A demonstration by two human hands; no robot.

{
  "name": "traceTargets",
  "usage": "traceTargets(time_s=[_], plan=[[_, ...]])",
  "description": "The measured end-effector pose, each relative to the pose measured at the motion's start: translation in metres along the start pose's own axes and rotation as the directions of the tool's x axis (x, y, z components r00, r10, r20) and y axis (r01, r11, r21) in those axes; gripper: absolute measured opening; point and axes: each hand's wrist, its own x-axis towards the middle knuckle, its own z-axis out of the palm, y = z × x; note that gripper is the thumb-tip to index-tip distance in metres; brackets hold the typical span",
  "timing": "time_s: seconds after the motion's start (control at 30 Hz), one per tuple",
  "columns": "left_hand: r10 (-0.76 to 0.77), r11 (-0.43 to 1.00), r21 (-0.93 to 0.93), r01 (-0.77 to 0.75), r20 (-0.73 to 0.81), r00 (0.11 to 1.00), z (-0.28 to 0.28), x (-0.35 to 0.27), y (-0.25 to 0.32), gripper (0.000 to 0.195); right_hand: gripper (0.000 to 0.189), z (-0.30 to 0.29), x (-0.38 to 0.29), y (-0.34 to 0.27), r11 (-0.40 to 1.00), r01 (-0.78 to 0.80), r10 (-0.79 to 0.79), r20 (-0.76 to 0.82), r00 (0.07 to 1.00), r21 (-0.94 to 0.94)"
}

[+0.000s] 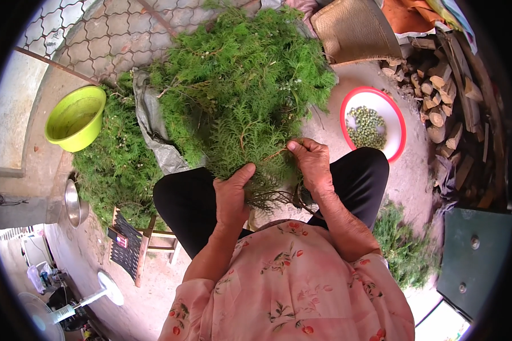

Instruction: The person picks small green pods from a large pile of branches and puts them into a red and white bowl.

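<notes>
Between my knees I hold a leafy green conifer branch (249, 140) with flat, scaly sprays. My left hand (234, 192) grips its foliage, thumb on top. The fingertips of my right hand (309, 160) pinch a thin brown stem at the branch's right side. Beyond my hands a large heap of cut conifer branches (256, 55) lies on a grey plastic sheet (151, 119). To the right, a white basin with a red rim (394, 128) contains many small round green cones (367, 128).
More branches (115, 157) lie at left, beside a lime-green basin (79, 119), a metal bowl (72, 202) and a wooden chair (130, 245). Stacked firewood (439, 93) and a woven mat (354, 32) are at right. A white fan (47, 315) stands lower left, a dark green panel (473, 251) lower right.
</notes>
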Motion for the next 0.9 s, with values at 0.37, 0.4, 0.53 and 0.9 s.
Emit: traceTargets(time_s=[0.37, 0.4, 0.53, 0.9], plan=[[0.082, 0.981, 0.18, -0.068, -0.066, 0.994, 0.006, -0.006, 0.006, 0.019, 0.01, -0.015, 0.023, -0.003, 0.781, 0.236, -0.42, -0.207, 0.883, -0.579], [0.089, 0.979, 0.189, -0.074, -0.071, 0.994, 0.004, -0.006, 0.008, 0.018, 0.011, -0.025, 0.028, -0.01, 0.912, 0.201, -0.301, -0.249, 0.92, -0.358], [-0.024, 0.993, 0.113, 0.045, -0.18, 0.983, 0.001, 0.004, 0.011, 0.019, 0.014, -0.01, 0.01, -0.034, 0.995, 0.037, -0.032, 0.056, 0.998, -0.095], [-0.092, 0.991, 0.116, 0.072, 0.178, 0.98, -0.002, 0.017, 0.009, 0.028, 0.016, 0.011, -0.007, -0.038, 0.896, 0.123, 0.216, 0.66, 0.719, -0.427]])
